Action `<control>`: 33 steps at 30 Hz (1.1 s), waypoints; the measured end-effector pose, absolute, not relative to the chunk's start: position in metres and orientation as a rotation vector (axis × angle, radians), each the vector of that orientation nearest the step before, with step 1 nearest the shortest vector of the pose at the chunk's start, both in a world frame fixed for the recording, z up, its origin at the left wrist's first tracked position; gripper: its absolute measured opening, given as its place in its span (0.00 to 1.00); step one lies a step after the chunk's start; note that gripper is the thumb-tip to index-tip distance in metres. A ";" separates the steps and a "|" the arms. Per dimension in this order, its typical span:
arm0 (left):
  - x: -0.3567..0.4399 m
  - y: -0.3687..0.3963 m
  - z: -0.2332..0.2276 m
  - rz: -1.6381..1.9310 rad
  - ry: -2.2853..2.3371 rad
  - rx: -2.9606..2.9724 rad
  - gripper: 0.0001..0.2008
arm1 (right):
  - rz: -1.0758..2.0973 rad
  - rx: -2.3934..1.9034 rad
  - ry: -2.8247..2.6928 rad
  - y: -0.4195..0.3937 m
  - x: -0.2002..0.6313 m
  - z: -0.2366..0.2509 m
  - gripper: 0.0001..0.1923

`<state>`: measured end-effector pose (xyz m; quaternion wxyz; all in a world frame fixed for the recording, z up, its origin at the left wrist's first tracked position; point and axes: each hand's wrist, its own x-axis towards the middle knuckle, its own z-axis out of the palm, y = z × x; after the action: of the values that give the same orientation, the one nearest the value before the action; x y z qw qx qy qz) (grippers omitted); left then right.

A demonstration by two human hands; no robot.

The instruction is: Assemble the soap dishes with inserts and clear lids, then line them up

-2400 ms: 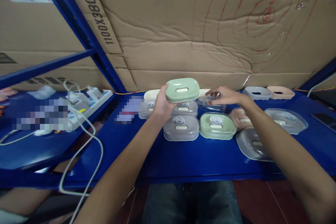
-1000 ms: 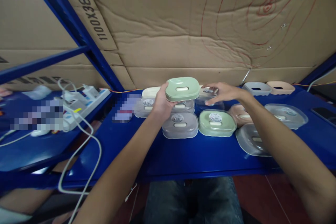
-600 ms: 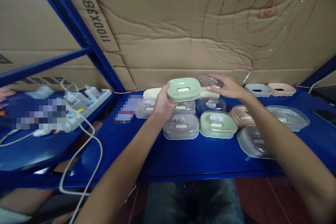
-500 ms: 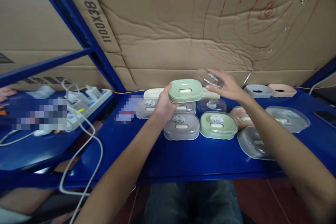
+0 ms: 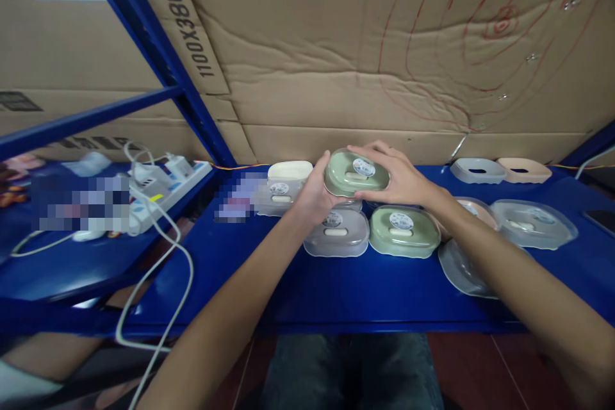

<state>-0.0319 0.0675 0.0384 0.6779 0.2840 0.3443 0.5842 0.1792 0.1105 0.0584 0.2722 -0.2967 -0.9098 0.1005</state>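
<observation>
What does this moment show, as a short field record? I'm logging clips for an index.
left hand: grips the left side of the green soap box, raised above the shelf
right hand: presses the clear lid onto that box
below: grey lidded box, green lidded box
surface: blue shelf
far right: two open trays
left: power strip

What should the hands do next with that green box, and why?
Probably press the clear lid down until it sits snug. The right hand lies on top of it, the left hand holds the green box in the air, and the lid looks only just laid on.
</observation>
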 end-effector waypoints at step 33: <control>-0.030 0.063 0.033 1.359 0.844 0.813 0.20 | 0.202 -0.675 -2.371 0.113 0.175 0.049 0.47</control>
<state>-0.0297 0.0628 0.0326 0.6236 0.3542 0.3675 0.5921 0.1749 0.1132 0.0495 0.3278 -0.2580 -0.9056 0.0772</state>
